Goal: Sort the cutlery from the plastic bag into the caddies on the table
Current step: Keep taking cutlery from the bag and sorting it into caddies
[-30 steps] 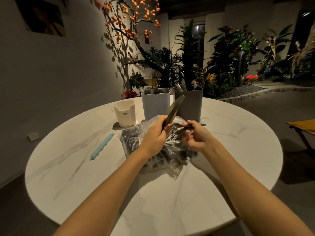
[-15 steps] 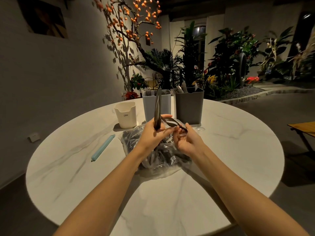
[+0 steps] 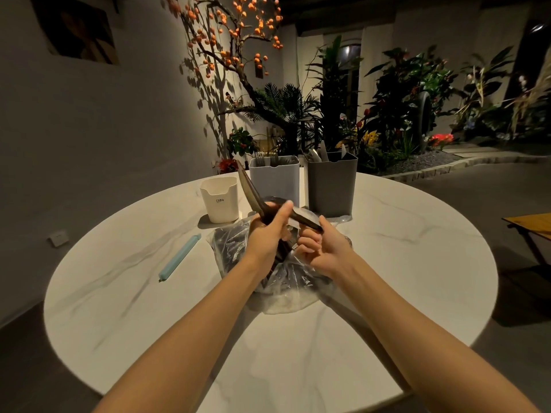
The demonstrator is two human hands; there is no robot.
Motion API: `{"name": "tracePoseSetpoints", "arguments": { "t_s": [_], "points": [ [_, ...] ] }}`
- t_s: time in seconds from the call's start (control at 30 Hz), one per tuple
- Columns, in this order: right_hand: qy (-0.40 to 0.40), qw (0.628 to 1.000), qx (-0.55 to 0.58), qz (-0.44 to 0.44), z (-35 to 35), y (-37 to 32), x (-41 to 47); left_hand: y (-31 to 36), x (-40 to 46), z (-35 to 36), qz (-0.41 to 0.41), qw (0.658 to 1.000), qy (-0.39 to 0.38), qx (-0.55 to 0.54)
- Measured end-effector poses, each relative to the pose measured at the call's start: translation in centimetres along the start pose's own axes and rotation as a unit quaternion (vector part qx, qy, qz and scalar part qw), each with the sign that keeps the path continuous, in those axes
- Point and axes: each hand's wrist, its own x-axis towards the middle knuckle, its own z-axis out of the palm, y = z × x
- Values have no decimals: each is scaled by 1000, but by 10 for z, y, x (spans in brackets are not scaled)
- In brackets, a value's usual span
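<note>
A clear plastic bag (image 3: pixel 286 290) full of dark cutlery lies at the middle of the round white table (image 3: pixel 149 308). Above it my left hand (image 3: pixel 267 234) grips a dark knife (image 3: pixel 249 190) whose blade points up and to the left. My right hand (image 3: pixel 322 248) pinches a dark spoon (image 3: pixel 305 217) by its handle, and my left thumb touches the bowl end of it. Behind the bag stand three caddies: a small white one (image 3: pixel 220 201), a light grey one (image 3: pixel 274 181) with forks in it, and a dark grey one (image 3: pixel 332 186) holding several pieces.
A light blue bag clip (image 3: pixel 179 257) lies on the table left of the bag. Potted plants and a branch with orange fruit stand behind the table. A wooden folding seat (image 3: pixel 530 225) is off the right edge.
The knife in my left hand swung from leaning right, through upright, to leaning left. My right hand lifted a spoon out of the bag and brought it up to my left thumb.
</note>
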Motion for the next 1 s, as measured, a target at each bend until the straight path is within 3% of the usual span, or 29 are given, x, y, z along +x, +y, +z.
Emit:
{"name": "tracePoseSetpoints", "arguments": {
  "t_s": [0.47,0.83,0.93,1.0],
  "points": [
    [100,991,63,-54,-5,-4,4,3,4,-1,-22,994,68,-82],
    [147,982,-93,-76,-6,-5,1,6,5,-7,-17,986,31,-160],
    [175,938,-272,-121,0,-7,-4,6,9,-13,-18,982,52,-183],
    [201,843,-466,-176,3,-6,-5,7,11,-17,-15,982,58,-181]
  ]
}}
